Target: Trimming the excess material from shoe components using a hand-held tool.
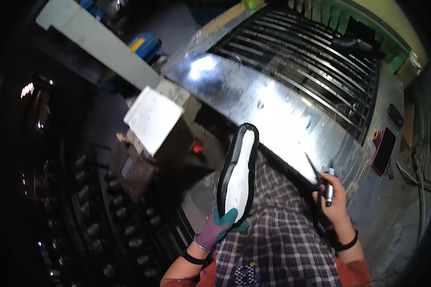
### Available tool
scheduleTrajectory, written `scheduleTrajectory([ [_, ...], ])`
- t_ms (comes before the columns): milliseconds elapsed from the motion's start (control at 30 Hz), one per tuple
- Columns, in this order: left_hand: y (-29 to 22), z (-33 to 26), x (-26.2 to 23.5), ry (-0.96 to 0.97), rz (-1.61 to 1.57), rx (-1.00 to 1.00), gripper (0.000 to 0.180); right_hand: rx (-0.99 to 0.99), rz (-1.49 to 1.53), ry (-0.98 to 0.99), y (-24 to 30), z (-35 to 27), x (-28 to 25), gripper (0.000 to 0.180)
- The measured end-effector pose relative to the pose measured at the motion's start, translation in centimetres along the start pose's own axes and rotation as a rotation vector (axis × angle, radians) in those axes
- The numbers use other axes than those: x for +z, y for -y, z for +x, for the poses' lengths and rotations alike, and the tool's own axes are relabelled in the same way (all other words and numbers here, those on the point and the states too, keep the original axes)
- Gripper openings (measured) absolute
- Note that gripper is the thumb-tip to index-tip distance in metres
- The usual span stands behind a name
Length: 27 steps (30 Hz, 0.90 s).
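In the head view, the gloved left hand (214,233) at six o'clock grips the near end of a shoe-shaped black-and-white piece (240,179), thumb on top, piece pointing toward twelve. At four o'clock, the bare right hand (337,197) curls around a silver-and-black cylinder (330,185) and dark pointed tool (313,166).

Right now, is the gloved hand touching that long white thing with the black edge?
Touching. The head view shows the gloved left hand gripping the long white thing at its lower end, a teal fingertip lying over the white face.
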<state>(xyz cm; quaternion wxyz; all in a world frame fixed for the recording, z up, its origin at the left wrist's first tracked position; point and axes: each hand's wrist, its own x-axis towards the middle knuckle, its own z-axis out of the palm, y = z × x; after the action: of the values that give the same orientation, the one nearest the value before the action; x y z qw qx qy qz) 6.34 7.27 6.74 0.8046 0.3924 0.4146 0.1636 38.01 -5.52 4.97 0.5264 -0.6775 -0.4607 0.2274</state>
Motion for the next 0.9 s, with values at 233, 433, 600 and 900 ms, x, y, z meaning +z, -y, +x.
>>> scheduleTrajectory([
  [233,8.1,-2.7,-2.3,-0.089,-0.202,-0.084,0.044,0.516,0.735,0.754,4.8,-1.3,7.6,0.05],
  [433,9.1,-2.7,-4.5,-0.063,0.017,-0.009,0.051,0.594,0.788,0.838,5.9,-1.0,10.9,0.047],
  [600,9.7,-2.9,-5.3,-0.051,-0.07,0.003,0.057,0.697,0.916,0.854,5.9,-0.8,11.9,0.046],
  [900,9.5,-3.2,-6.0,0.019,-0.023,-0.007,0.054,-0.018,0.043,0.741,7.5,0.1,10.0,0.046],
])
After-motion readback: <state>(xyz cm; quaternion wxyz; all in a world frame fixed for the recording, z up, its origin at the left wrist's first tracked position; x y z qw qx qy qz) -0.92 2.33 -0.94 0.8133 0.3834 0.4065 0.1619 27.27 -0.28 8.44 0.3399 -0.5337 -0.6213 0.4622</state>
